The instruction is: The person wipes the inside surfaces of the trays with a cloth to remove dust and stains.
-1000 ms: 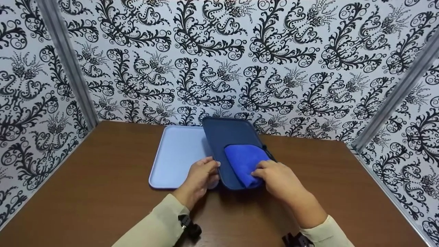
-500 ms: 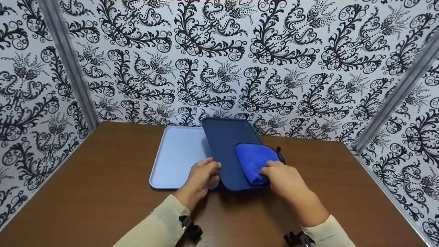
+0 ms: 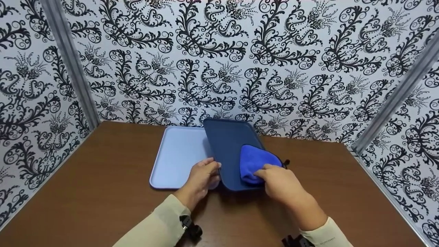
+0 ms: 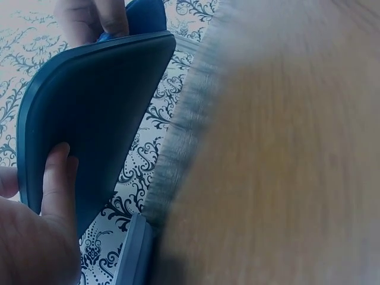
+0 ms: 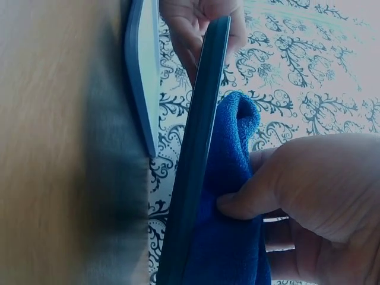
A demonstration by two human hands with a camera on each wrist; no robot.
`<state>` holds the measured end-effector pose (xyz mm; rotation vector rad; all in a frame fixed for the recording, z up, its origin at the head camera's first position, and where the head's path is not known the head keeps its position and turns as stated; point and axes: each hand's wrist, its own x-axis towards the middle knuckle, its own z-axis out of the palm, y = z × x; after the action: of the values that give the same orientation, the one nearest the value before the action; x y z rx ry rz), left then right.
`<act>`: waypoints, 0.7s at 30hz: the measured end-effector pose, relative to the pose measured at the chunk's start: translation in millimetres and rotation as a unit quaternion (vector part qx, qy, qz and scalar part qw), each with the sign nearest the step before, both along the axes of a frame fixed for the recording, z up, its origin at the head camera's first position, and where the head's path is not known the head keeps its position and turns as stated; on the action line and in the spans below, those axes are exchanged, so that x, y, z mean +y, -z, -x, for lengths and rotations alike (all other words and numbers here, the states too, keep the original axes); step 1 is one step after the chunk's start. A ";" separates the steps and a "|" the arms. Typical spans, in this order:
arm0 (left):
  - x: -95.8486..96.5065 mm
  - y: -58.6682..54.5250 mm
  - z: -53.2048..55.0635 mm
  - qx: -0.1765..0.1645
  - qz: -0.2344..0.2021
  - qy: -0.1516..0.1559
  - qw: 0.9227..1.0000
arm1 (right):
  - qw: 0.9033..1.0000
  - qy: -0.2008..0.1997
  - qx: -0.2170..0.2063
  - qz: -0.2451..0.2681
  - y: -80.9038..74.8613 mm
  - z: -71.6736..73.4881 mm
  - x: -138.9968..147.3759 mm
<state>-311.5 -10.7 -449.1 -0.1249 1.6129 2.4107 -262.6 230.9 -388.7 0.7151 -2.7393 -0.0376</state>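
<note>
A dark blue tray point(image 3: 224, 142) is held raised and tilted above the table, its left edge pinched by my left hand point(image 3: 201, 175). The left wrist view shows the tray's underside point(image 4: 95, 101) with fingers spread against it. A bright blue cloth point(image 3: 255, 159) lies folded on the tray's upper face, towards its near right part. My right hand point(image 3: 283, 181) grips this cloth and presses it on the tray. In the right wrist view the thumb lies over the bunched cloth point(image 5: 228, 249), beside the tray's edge point(image 5: 199, 130). Fingers beneath the cloth are partly hidden.
A light blue tray point(image 3: 178, 156) lies flat on the brown wooden table point(image 3: 113, 185), left of the dark one and partly under it. Patterned wall panels point(image 3: 219, 68) stand behind the table and along both sides. A small dark tag point(image 3: 286, 162) sticks out by the cloth.
The cloth has slid to the right across the dark tray. My right hand moved right with it, then slightly back left. The left hand and both trays have stayed nearly still.
</note>
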 end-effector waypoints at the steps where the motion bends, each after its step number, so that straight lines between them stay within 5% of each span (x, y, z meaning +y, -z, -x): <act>1: 0.2 0.3 -0.1 0.001 0.004 0.001 1.000 | 1.000 -0.006 0.003 0.001 0.7 -0.4 -1.2; 21: 2.3 -1.5 -2.7 0.002 0.024 0.005 1.000 | 0.994 -0.081 0.071 0.025 12.9 0.5 -19.0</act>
<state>-308.7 -8.3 -447.7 -0.1200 1.6700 2.3671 -263.1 211.9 -401.6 0.8819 -2.5304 0.0140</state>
